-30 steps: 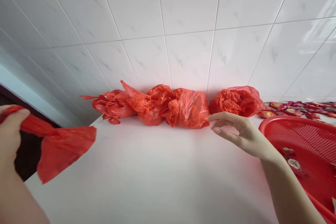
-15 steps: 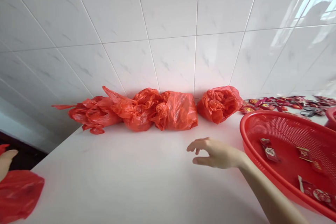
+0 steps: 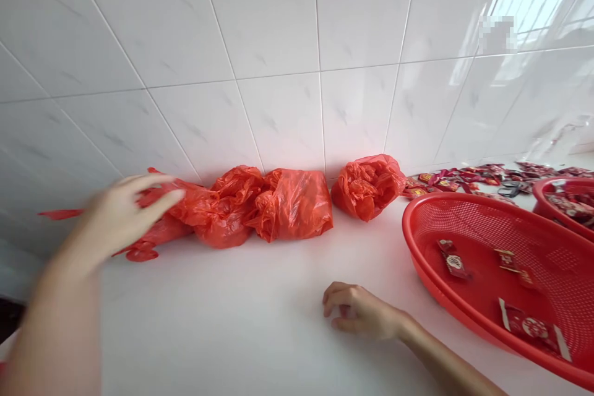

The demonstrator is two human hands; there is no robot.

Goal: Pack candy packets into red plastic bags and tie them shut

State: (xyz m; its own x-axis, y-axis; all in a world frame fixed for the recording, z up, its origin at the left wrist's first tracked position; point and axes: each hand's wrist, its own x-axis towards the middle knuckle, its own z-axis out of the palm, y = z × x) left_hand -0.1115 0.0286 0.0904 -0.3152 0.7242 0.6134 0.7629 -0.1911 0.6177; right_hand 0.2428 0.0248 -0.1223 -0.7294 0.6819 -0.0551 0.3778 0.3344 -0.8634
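My left hand (image 3: 127, 213) is over the leftmost red plastic bag (image 3: 162, 232). Its fingers and thumb are apart, with red plastic visible in the gap behind them; motion blurs the wrist. My right hand (image 3: 359, 310) hovers low at the middle of the white table (image 3: 223, 322), its fingers loosely curled, thumb apart, nothing held. Against the wall stand more knotted or crumpled bags: a bunched one (image 3: 227, 216), a smooth-sided one (image 3: 299, 204) and, a little apart, one with a crumpled top (image 3: 369, 185).
A large red perforated basket (image 3: 457, 201) stands on the right, with several wrapped sweets (image 3: 533, 327) inside. Behind it is a smaller red basket (image 3: 541, 189) of packets. Many small red packets (image 3: 445, 184) lie along the tiled wall (image 3: 278, 25).
My left hand has come from the lower left edge up to the leftmost bag; the red bag beside it has left view. My right hand has lowered slightly, fingers more curled. The view has shifted right.
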